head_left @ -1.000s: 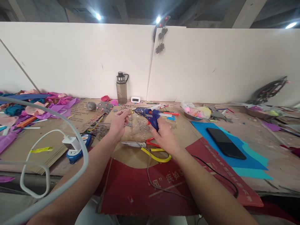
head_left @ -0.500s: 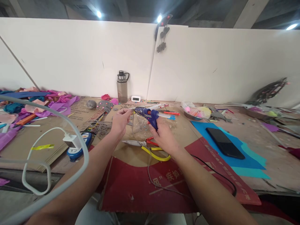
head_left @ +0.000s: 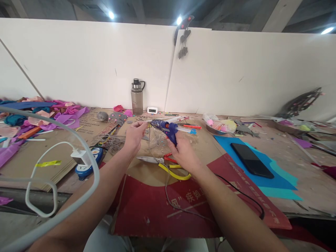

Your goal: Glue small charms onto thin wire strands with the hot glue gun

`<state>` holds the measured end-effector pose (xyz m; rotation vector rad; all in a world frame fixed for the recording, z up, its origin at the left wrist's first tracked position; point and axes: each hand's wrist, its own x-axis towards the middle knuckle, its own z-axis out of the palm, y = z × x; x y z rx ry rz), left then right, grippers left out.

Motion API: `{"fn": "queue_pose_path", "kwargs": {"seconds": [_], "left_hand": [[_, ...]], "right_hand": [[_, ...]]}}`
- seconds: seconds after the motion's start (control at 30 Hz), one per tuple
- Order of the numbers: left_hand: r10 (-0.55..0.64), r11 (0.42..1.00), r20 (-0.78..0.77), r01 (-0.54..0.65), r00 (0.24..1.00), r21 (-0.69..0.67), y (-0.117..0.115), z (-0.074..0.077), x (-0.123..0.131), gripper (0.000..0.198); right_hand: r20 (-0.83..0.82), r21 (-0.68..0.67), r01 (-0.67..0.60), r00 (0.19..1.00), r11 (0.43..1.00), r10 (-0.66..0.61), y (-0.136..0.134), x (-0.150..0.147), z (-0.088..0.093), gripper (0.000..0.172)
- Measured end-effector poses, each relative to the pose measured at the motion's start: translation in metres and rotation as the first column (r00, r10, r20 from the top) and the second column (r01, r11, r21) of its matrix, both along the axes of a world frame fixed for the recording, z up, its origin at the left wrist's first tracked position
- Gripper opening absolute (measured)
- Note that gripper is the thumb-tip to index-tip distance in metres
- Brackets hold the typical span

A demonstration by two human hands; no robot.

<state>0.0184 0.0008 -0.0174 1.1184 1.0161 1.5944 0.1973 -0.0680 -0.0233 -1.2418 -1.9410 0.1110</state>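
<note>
My right hand [head_left: 183,152] grips the handle of a blue glue gun [head_left: 166,127], whose nozzle points left. My left hand [head_left: 134,137] pinches a thin grey wire [head_left: 148,144] right at the nozzle tip; the wire curves down toward the cardboard. Both hands hover above a brown and red cardboard sheet [head_left: 154,206]. Under them lie pliers with yellow handles [head_left: 168,169] and red-handled ones [head_left: 169,158].
A grey water bottle [head_left: 136,96] and a small clock [head_left: 152,110] stand by the white wall. A black phone [head_left: 252,160] lies on blue felt [head_left: 278,178] to the right. Pink and purple scraps [head_left: 39,119] pile at left, near a white charger with cable [head_left: 78,157].
Both hands and the glue gun stay nearly still; my left hand has lifted slightly toward the nozzle. The view has shifted a little.
</note>
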Motion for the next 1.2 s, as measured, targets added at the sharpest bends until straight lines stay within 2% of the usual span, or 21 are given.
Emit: {"fn": "queue_pose_path", "kwargs": {"seconds": [0.23, 0.53, 0.83, 0.9, 0.97, 1.07, 1.13, 1.2], "left_hand": [[0.030, 0.999, 0.012, -0.030, 0.999, 0.010, 0.000, 0.003, -0.002, 0.019], [-0.011, 1.000, -0.019, 0.010, 1.000, -0.019, 0.000, 0.002, -0.001, 0.019], [0.013, 1.000, 0.038, -0.013, 0.999, -0.010, 0.000, 0.007, -0.006, 0.019], [-0.003, 1.000, 0.080, 0.005, 0.997, -0.021, 0.001, 0.007, -0.008, 0.020], [-0.026, 0.999, 0.127, 0.030, 0.992, -0.032, 0.002, 0.006, -0.009, 0.022], [-0.055, 0.997, 0.170, 0.063, 0.984, -0.042, 0.005, 0.005, -0.009, 0.022], [-0.066, 0.998, 0.145, 0.068, 0.987, -0.013, 0.004, 0.004, -0.007, 0.020], [-0.052, 0.997, 0.075, 0.047, 0.996, 0.067, 0.002, 0.003, -0.004, 0.016]], "right_hand": [[0.016, -0.019, 0.011, 1.000, 1.000, -0.011, -0.001, 0.000, 0.000, 0.033], [-0.004, -0.019, -0.001, 1.000, 1.000, 0.001, -0.001, 0.000, 0.001, 0.033], [-0.057, -0.048, -0.030, 0.998, 0.998, 0.027, -0.002, 0.001, 0.001, 0.033], [-0.143, -0.100, -0.029, 0.990, 0.995, 0.014, 0.000, 0.004, 0.003, 0.031], [-0.289, -0.216, -0.030, 0.957, 0.976, -0.035, 0.006, 0.008, 0.003, 0.029], [-0.456, -0.420, -0.052, 0.875, 0.906, -0.161, 0.020, 0.022, 0.000, 0.023], [-0.419, -0.521, -0.018, 0.877, 0.853, -0.237, 0.030, 0.034, -0.005, 0.019], [-0.200, -0.539, 0.144, 0.935, 0.830, -0.292, 0.038, 0.045, -0.010, 0.013]]}}
